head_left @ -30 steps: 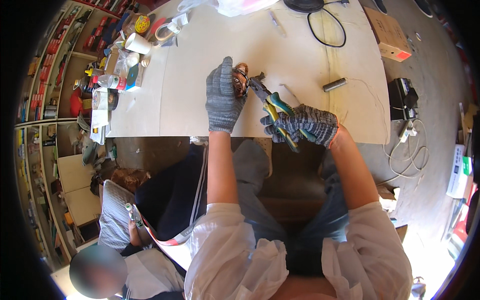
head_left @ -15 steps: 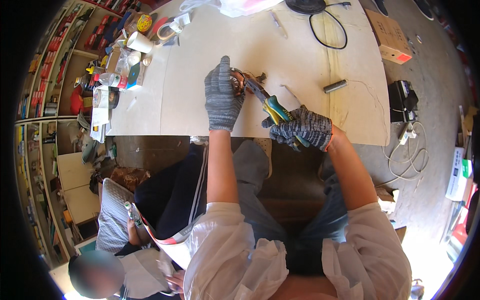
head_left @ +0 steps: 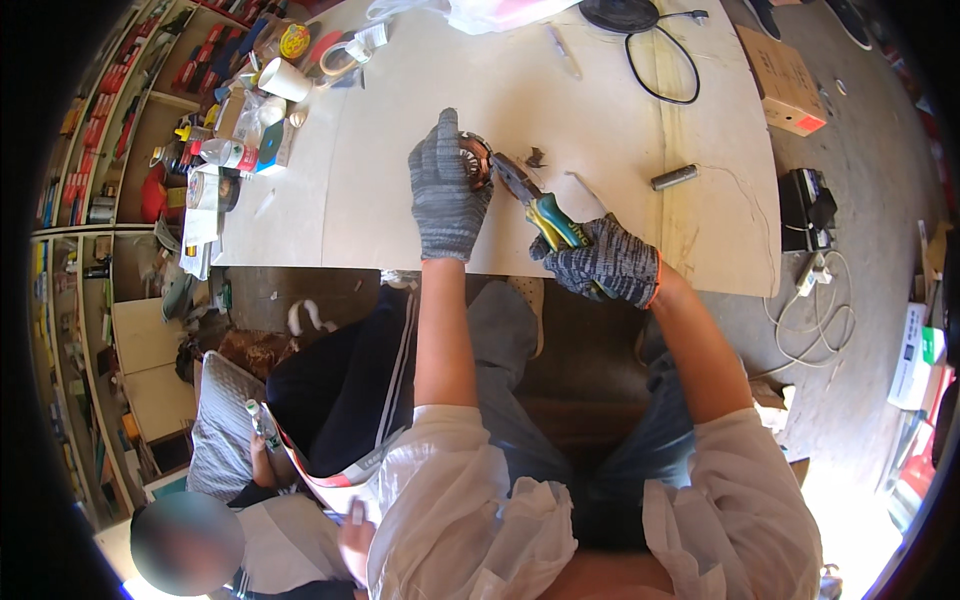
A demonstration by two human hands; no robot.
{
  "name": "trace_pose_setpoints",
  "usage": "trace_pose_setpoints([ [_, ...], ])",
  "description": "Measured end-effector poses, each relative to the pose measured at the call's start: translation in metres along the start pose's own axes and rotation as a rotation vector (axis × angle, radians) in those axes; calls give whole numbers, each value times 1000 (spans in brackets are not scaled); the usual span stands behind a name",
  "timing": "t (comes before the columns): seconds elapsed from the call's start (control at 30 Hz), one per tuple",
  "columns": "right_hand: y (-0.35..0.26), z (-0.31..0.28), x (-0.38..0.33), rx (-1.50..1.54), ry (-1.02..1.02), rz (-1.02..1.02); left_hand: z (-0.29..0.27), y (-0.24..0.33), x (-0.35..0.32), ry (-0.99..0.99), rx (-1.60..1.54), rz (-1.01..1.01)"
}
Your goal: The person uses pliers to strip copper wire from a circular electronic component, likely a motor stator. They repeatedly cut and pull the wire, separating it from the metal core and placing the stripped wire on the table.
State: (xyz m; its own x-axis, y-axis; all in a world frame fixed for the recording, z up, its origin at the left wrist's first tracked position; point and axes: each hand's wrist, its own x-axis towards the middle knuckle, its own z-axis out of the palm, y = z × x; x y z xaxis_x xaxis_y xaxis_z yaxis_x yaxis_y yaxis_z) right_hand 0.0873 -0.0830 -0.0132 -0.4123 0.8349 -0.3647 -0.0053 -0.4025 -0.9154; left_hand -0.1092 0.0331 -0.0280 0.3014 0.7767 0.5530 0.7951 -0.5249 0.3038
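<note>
1. Nearest to the body is the right grip (head_left: pixel 605 262), gloved in striped grey with an orange edge. Its fingers are bent firmly around the handles of the pliers (head_left: pixel 552 215).
2. The pliers, green and yellow in the handles, point away to the upper left. Their jaws reach the right edge of the copper part (head_left: pixel 477 163); whether they bite it or only touch it, I cannot tell.
3. The left grip (head_left: pixel 445 200), gloved in the same grey, is pressed together on this round copper part. The part sits at the right side of the left grip, and to the upper left of the right grip. Some fingers are hidden.
4. On the worktop (head_left: pixel 380 150), just beside the pliers, there lies a dark scrap (head_left: pixel 536 158). More to the right is a dark cylinder (head_left: pixel 674 178).
5. Farther, on the left side, there is a white cup (head_left: pixel 285 79), tilted.
6. Near the far edge are a pale pen (head_left: pixel 565 52) and a black round object (head_left: pixel 620 13).
</note>
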Motion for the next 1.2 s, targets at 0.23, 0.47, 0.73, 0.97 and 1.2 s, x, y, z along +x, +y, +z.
trace_pose_setpoints([
  [0.23,25,10,20,-297,166,-123,11,3,0,3,105,-72],
  [0.47,63,1,42,157,-27,6,6,8,1,-76,16,-259],
  [0.73,1,10,7,223,-116,136,-5,-5,4,1,100,70],
  [0.97,5,7,6,311,-147,129,-7,-9,2,29,130,164],
  [1.2,22,10,15,-230,-89,-188,-9,-6,5,77,67,147],
])
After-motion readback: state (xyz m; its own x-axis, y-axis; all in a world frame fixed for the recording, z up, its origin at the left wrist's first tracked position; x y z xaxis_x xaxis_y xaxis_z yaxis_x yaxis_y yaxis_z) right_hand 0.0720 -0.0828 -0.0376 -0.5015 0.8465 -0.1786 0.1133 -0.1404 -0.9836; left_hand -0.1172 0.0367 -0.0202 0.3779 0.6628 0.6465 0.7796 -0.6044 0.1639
